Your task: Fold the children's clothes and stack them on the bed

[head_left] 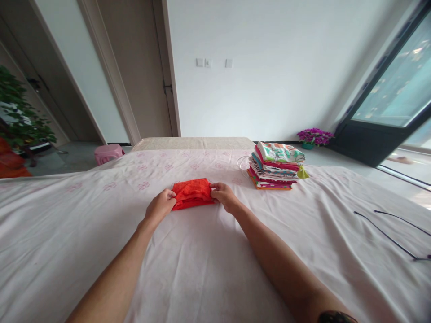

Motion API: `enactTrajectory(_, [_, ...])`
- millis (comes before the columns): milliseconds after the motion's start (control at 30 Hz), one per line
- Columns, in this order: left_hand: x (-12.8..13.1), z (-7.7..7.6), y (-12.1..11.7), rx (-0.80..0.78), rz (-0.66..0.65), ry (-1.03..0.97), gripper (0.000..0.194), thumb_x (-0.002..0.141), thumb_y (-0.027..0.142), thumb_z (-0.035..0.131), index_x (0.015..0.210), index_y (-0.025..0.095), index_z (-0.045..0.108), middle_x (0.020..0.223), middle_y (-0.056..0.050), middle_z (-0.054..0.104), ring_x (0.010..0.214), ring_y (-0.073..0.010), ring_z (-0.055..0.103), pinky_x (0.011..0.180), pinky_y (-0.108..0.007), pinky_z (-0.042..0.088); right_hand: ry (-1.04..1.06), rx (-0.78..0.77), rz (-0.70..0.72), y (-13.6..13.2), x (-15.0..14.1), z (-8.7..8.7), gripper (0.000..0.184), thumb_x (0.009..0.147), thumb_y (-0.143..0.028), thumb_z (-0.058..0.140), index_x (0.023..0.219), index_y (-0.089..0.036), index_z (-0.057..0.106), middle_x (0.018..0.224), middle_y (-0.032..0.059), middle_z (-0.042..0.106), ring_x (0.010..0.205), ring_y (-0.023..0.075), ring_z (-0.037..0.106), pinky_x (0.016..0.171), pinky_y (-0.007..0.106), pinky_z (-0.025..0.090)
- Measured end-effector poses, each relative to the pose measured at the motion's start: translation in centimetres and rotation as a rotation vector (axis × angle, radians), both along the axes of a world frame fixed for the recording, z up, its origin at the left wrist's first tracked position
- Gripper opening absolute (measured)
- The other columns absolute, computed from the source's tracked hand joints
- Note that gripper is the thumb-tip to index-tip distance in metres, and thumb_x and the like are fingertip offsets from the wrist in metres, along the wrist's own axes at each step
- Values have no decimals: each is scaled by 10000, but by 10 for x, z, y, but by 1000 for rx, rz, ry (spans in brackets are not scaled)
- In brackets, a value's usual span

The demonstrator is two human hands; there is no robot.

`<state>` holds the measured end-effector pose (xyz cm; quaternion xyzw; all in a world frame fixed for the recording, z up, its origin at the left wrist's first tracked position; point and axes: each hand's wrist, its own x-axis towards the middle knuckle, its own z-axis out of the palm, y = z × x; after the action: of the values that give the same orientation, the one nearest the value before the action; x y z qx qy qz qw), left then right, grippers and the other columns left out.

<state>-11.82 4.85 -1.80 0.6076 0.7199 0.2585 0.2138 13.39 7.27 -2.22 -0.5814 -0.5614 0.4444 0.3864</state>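
Note:
A red folded cloth [192, 193], its surface textured like lace, lies on the white sheet [188, 260] in front of me. My left hand [161, 205] pinches its left edge between thumb and fingers. At the opposite edge, my right hand [225, 196] grips the cloth the same way. The cloth is folded into a small rectangle with layers showing along the near side. To the right of my right hand stands a stack of folded fabrics [274, 166] in many colours, with a white printed piece on top.
Black cords [387, 233] lie on the sheet at the right. Beyond the sheet are a pink stool [108, 154], a pot of purple flowers [314, 137] and a leafy plant [20, 112]. A thin white cable [241, 163] loops beside the stack.

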Motion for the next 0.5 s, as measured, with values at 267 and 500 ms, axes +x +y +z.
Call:
enactTrajectory(267, [10, 1, -8, 393, -146, 383, 338, 769, 90, 530, 1041, 242, 662, 1120, -79, 643, 1064, -239, 597, 954, -346, 466, -543, 213, -8, -2, 7, -1, 554, 657, -95, 604, 1204, -180, 628, 1015, 47, 705, 880, 177, 640, 733, 248, 442])
enactTrajectory(500, [13, -10, -5, 519, -322, 342, 594, 736, -68, 416, 1194, 234, 643, 1165, -68, 619, 1122, -222, 550, 1024, -336, 453, -602, 201, 33, -3, 6, -1, 547, 719, -150, 595, 1259, -219, 644, 1161, 85, 653, 970, 209, 640, 803, 270, 451])
